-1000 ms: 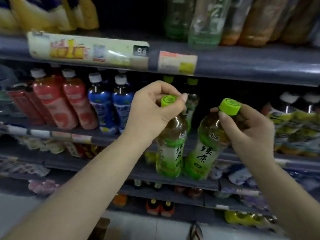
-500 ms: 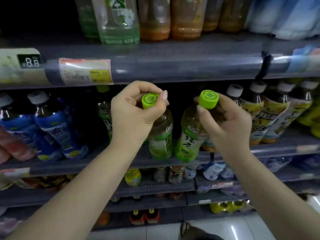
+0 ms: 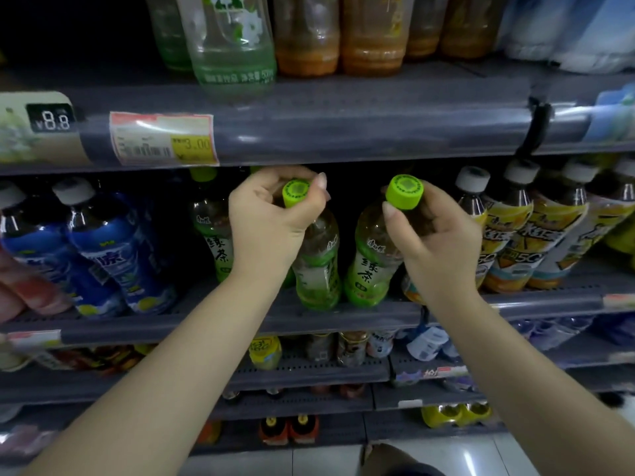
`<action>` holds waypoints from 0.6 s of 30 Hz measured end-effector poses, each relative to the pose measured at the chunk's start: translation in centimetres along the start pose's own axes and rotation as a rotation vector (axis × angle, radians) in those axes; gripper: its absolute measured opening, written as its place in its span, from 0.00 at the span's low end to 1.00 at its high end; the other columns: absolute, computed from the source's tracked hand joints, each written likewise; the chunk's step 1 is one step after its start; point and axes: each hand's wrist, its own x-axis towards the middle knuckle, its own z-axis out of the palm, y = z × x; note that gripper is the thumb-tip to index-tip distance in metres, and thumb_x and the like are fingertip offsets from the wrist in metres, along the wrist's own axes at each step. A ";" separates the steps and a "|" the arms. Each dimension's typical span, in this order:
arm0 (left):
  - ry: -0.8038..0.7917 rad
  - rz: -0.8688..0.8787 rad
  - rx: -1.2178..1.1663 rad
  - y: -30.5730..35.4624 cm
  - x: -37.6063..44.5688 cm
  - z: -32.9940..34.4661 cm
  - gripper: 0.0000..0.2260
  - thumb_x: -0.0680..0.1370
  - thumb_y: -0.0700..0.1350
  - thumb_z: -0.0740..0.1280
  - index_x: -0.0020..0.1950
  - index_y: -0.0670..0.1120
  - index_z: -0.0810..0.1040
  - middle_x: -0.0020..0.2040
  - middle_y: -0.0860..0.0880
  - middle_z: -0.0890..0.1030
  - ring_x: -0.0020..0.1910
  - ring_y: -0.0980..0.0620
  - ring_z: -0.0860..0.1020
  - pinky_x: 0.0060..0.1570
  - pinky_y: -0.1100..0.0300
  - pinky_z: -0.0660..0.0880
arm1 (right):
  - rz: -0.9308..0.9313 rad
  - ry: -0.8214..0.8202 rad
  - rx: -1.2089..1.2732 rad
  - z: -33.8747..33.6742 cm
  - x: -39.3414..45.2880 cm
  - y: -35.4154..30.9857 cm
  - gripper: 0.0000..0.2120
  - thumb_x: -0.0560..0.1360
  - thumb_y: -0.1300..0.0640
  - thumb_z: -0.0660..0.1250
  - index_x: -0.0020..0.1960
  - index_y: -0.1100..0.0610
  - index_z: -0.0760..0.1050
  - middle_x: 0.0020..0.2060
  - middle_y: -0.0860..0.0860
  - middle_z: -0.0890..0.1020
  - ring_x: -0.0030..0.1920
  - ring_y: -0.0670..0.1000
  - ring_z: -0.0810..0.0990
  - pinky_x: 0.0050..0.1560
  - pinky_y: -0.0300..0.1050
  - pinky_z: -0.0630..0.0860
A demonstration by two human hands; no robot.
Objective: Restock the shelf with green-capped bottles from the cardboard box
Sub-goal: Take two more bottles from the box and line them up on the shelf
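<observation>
I hold two green-capped tea bottles at the front of the middle shelf (image 3: pixel 343 316). My left hand (image 3: pixel 271 225) grips the neck of the left bottle (image 3: pixel 318 269), fingers curled around its cap. My right hand (image 3: pixel 436 235) grips the neck of the right bottle (image 3: pixel 369 269), its green cap standing clear above my thumb. Both bottles are tilted, bases at the shelf's front edge. Behind my left hand stands another green-capped bottle (image 3: pixel 209 228) on the shelf. The cardboard box is not clearly in view.
Blue-labelled bottles (image 3: pixel 113 255) stand to the left, yellow-labelled white-capped bottles (image 3: pixel 522 242) to the right. The upper shelf (image 3: pixel 343 128) hangs close above the caps, with price tags on its edge. Lower shelves hold small items; the floor (image 3: pixel 464 455) shows below.
Both hands have carried the bottles up and forward onto the middle shelf, with the bases now at its front edge. My view has shifted right along the shelf.
</observation>
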 end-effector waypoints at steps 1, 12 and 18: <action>-0.002 0.013 0.011 -0.1 0.1 0.1 0.02 0.70 0.44 0.71 0.38 0.51 0.80 0.32 0.56 0.83 0.35 0.57 0.82 0.41 0.65 0.75 | 0.001 0.004 0.011 0.2 0.0 0.1 0.10 0.75 0.55 0.68 0.56 0.56 0.78 0.43 0.41 0.81 0.44 0.38 0.80 0.45 0.34 0.76; -0.105 -0.108 0.067 -2.7 1.7 1.7 0.05 0.70 0.45 0.71 0.36 0.53 0.79 0.31 0.56 0.83 0.36 0.58 0.82 0.41 0.67 0.76 | 0.111 -0.077 0.014 1.0 0.4 1.7 0.10 0.75 0.52 0.68 0.56 0.46 0.75 0.46 0.35 0.80 0.49 0.37 0.80 0.49 0.31 0.75; -0.307 -0.162 0.183 -3.6 2.4 1.6 0.06 0.74 0.56 0.66 0.48 0.57 0.77 0.44 0.56 0.85 0.49 0.62 0.80 0.50 0.72 0.72 | 0.187 -0.156 -0.086 0.9 1.8 2.2 0.05 0.77 0.51 0.65 0.52 0.49 0.74 0.41 0.38 0.80 0.44 0.35 0.79 0.39 0.25 0.70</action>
